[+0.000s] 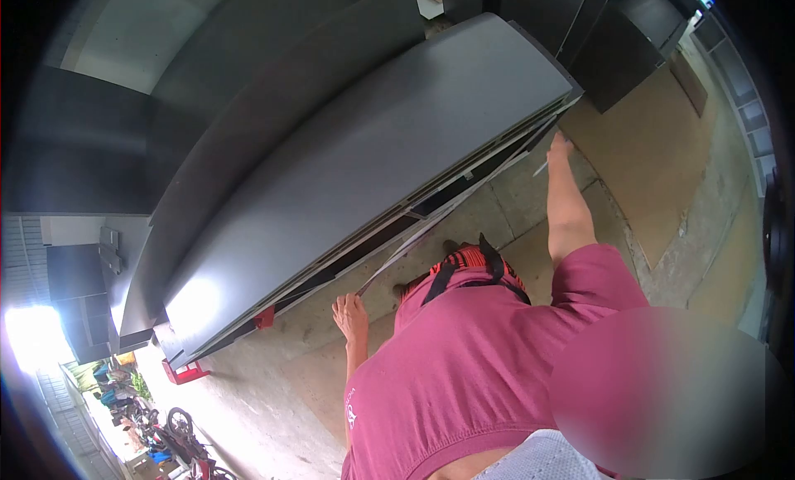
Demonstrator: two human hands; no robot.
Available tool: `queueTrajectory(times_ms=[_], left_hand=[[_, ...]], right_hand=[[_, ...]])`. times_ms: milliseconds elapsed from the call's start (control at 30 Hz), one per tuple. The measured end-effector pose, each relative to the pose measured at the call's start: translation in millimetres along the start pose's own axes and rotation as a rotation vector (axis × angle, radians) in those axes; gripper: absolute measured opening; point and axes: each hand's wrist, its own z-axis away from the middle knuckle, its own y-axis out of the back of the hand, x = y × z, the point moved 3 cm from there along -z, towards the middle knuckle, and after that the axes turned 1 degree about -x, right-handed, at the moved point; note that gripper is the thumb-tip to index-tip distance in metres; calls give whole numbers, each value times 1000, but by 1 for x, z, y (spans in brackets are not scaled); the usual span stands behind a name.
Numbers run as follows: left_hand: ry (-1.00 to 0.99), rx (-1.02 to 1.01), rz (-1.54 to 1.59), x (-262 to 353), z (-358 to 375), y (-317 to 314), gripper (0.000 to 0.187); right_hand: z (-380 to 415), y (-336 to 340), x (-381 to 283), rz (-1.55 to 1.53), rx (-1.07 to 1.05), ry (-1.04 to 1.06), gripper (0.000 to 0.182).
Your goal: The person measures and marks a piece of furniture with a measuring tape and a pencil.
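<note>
A long, grey, smooth-topped cabinet-like piece (364,124) stretches diagonally in front of me, its open underside edge facing my body. A thin pale strip (406,246) runs along that edge, slightly slack. My left hand (351,317) is closed, its fingertips at the strip's lower end. At the far right corner of the grey piece, my right hand (561,145) is closed, arm stretched out, with a thin white stick (541,169) poking out of it. The strip's other end runs up toward this hand.
Red supports (186,372) stand under the grey piece at its lower left. Dark panels (613,53) stand at the upper right, beside brown sheets (654,149) on the concrete floor. Parked motorbikes (182,443) show at the lower left. Shelving (749,107) lines the right side.
</note>
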Motion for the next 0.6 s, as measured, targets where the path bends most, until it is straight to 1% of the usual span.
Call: queueTrajectory(times_ms=[67, 133, 200, 233, 300, 333, 367, 433, 467, 500, 533, 567, 600], left_hand=[[-4, -4, -3, 1, 1, 0, 13], [-23, -7, 8, 3, -1, 2, 13], [-27, -34, 7, 5, -2, 5, 13], [-33, -54, 12, 5, -1, 6, 12], [-51, -82, -16, -1, 1, 5, 13], [-69, -102, -33, -1, -5, 4, 14], [-87, -101, -35, -2, -4, 3, 14], [-65, -157, -84, -7, -5, 0, 15], [-80, -138, -79, -6, -8, -1, 15], [-80, -201, -85, -7, -9, -4, 16], [-76, -271, -93, -9, -6, -7, 17], [-85, -266, -91, -9, -6, -10, 17], [-103, -257, -65, -9, -6, -14, 17]], right_hand=[[33, 9, 37, 1, -138, -553, 58], [110, 19, 34, -87, -346, -689, 66], [139, 3, 58, -259, -476, -860, 62], [146, 0, 65, -258, -471, -870, 62], [157, -17, 62, -690, -728, -755, 51], [161, -19, 45, -756, -682, -711, 41], [166, -16, 28, -770, -671, -706, 41], [172, -5, -7, -807, -297, -606, 42], [156, -5, 3, -823, -468, -526, 43], [151, -1, -3, -839, -470, -515, 43], [151, 8, -12, -808, -557, -471, 47], [150, 15, -22, -772, -641, -425, 52], [154, 22, -38, -750, -602, -413, 46]])
